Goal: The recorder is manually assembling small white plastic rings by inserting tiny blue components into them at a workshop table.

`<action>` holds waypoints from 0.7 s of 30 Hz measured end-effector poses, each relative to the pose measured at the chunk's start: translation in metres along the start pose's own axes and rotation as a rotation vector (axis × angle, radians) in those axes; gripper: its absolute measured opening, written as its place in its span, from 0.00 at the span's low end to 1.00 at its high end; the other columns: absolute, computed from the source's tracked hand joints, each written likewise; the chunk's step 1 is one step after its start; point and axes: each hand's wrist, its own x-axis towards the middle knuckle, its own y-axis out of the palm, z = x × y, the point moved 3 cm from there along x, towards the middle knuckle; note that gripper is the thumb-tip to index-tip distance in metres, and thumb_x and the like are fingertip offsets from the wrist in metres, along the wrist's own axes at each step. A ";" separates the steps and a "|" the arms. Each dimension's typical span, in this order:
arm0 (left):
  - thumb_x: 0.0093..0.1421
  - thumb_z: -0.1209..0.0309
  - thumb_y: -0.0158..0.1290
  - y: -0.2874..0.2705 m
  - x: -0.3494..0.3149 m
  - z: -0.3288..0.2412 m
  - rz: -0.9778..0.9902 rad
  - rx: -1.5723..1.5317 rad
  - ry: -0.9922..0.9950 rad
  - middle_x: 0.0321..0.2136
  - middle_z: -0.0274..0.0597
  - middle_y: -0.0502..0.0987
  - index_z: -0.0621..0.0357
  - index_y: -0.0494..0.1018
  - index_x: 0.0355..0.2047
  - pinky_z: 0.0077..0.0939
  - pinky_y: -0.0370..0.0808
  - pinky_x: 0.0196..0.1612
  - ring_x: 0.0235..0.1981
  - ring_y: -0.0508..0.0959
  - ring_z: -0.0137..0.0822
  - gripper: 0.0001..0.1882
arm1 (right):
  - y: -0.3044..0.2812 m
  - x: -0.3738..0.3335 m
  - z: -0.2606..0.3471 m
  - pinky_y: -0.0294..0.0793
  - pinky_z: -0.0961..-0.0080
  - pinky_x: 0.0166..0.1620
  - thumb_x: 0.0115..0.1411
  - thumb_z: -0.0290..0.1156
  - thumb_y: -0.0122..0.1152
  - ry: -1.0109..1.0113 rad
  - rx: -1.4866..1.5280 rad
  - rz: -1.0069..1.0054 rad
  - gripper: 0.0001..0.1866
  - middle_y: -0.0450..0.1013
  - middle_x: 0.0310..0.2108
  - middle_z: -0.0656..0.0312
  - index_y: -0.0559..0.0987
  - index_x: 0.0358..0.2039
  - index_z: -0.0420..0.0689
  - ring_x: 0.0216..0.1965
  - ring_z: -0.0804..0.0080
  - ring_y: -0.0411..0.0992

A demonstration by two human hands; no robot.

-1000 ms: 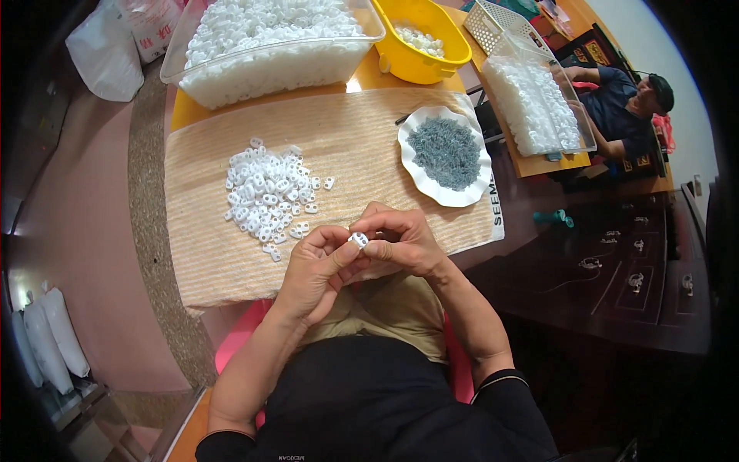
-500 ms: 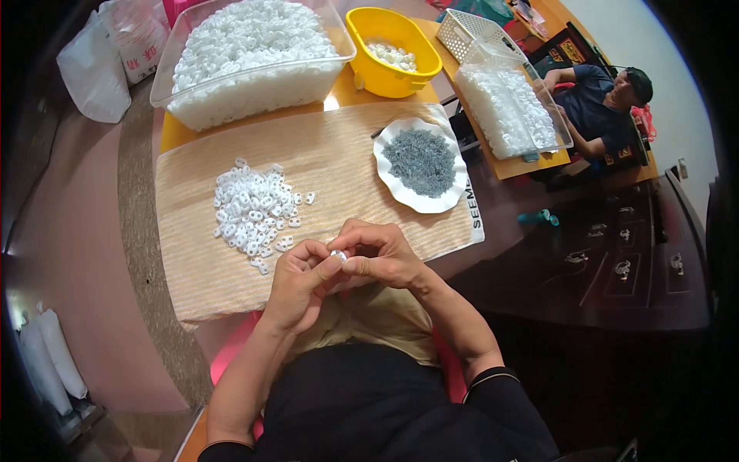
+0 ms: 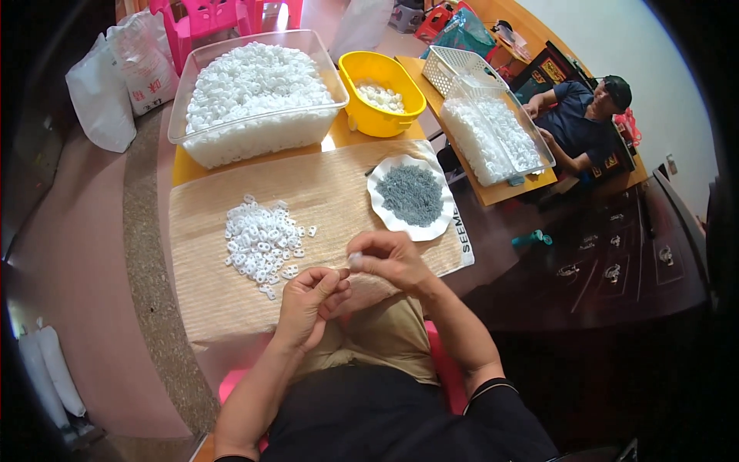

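Note:
My right hand (image 3: 394, 262) is closed in a pinch on a small white plastic piece (image 3: 355, 260), slightly blurred. Just left of it and lower, my left hand (image 3: 312, 304) has its thumb pressed to the curled fingers; whatever may be between them is hidden. Both hands are above the near edge of the mat, a little apart. Beyond my left hand lies a loose pile of small white plastic pieces with holes (image 3: 262, 240). Past my right hand stands a white scalloped plate (image 3: 429, 231) heaped with tiny grey pieces (image 3: 412, 194).
A striped beige mat (image 3: 204, 289) covers the near table. Behind it stand a clear bin (image 3: 258, 138) full of white pieces and a yellow tub (image 3: 385, 123) with some inside. At right, a person (image 3: 573, 115) sits by another filled clear bin (image 3: 500, 146) and a white basket (image 3: 446, 73).
My hands have come apart, the right one carrying the white piece away from the left. The view has tilted up, so the table sits lower and pink chairs show behind it.

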 end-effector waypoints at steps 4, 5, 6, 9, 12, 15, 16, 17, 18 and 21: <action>0.59 0.72 0.56 -0.003 -0.002 0.003 -0.058 0.041 0.014 0.35 0.41 0.77 0.59 0.73 0.33 0.21 0.78 0.38 0.32 0.77 0.27 0.05 | -0.049 0.034 0.036 0.73 0.84 0.32 0.56 0.26 0.62 0.015 -0.290 -0.336 0.08 0.75 0.24 0.65 0.79 0.34 0.34 0.26 0.82 0.72; 0.59 0.72 0.56 0.000 -0.002 0.004 -0.054 0.066 0.012 0.35 0.41 0.77 0.59 0.73 0.33 0.21 0.78 0.39 0.32 0.77 0.27 0.05 | -0.069 0.048 0.047 0.73 0.84 0.31 0.57 0.27 0.61 -0.050 -0.456 -0.391 0.08 0.74 0.22 0.65 0.79 0.33 0.34 0.26 0.82 0.72; 0.58 0.73 0.57 0.001 -0.003 0.005 -0.064 0.084 -0.011 0.35 0.41 0.77 0.60 0.73 0.33 0.20 0.78 0.39 0.32 0.77 0.26 0.05 | -0.088 0.062 0.057 0.73 0.84 0.32 0.56 0.27 0.61 -0.074 -0.465 -0.473 0.09 0.75 0.23 0.64 0.79 0.34 0.33 0.26 0.81 0.72; 0.58 0.74 0.57 -0.001 -0.002 0.008 -0.040 0.091 -0.004 0.35 0.41 0.77 0.61 0.74 0.34 0.20 0.78 0.39 0.32 0.77 0.26 0.06 | -0.129 0.111 0.084 0.73 0.84 0.32 0.56 0.29 0.61 -0.230 -0.658 -0.691 0.13 0.76 0.25 0.63 0.79 0.36 0.31 0.26 0.80 0.73; 0.58 0.74 0.57 0.003 0.000 0.006 -0.050 0.119 -0.002 0.35 0.40 0.77 0.62 0.74 0.35 0.20 0.78 0.38 0.32 0.77 0.26 0.06 | -0.148 0.129 0.079 0.73 0.85 0.32 0.55 0.30 0.62 -0.304 -0.801 -0.825 0.13 0.76 0.28 0.63 0.79 0.37 0.33 0.27 0.80 0.72; 0.58 0.74 0.57 -0.007 0.000 0.003 -0.069 0.109 0.053 0.33 0.39 0.77 0.63 0.74 0.35 0.20 0.78 0.38 0.31 0.77 0.26 0.07 | -0.100 0.125 0.062 0.72 0.84 0.31 0.55 0.29 0.63 -0.252 -0.769 -0.520 0.13 0.76 0.29 0.62 0.79 0.39 0.35 0.27 0.80 0.72; 0.58 0.74 0.57 -0.003 0.001 0.006 -0.064 0.105 0.041 0.33 0.39 0.77 0.63 0.74 0.35 0.20 0.78 0.38 0.31 0.77 0.26 0.07 | -0.097 0.117 0.042 0.72 0.84 0.29 0.55 0.26 0.64 -0.249 -0.660 -0.356 0.11 0.76 0.28 0.63 0.79 0.38 0.36 0.26 0.81 0.71; 0.58 0.74 0.57 -0.005 0.001 0.004 -0.075 0.104 0.044 0.32 0.39 0.77 0.63 0.74 0.36 0.19 0.78 0.37 0.30 0.77 0.26 0.07 | -0.073 0.112 0.033 0.72 0.83 0.29 0.55 0.26 0.63 -0.210 -0.692 -0.227 0.10 0.76 0.28 0.63 0.79 0.38 0.37 0.26 0.80 0.71; 0.58 0.74 0.56 -0.007 -0.001 0.003 -0.085 0.104 0.047 0.31 0.38 0.77 0.63 0.74 0.36 0.19 0.78 0.37 0.30 0.77 0.26 0.07 | -0.046 0.104 0.023 0.72 0.82 0.29 0.55 0.25 0.63 -0.173 -0.721 -0.097 0.09 0.76 0.27 0.63 0.79 0.37 0.37 0.25 0.80 0.71; 0.58 0.74 0.56 -0.008 0.000 0.007 -0.095 0.101 0.028 0.30 0.37 0.77 0.63 0.74 0.36 0.18 0.78 0.35 0.29 0.77 0.26 0.07 | -0.006 0.086 -0.001 0.73 0.72 0.35 0.52 0.29 0.65 -0.075 -0.867 0.101 0.12 0.76 0.34 0.54 0.79 0.37 0.39 0.32 0.65 0.75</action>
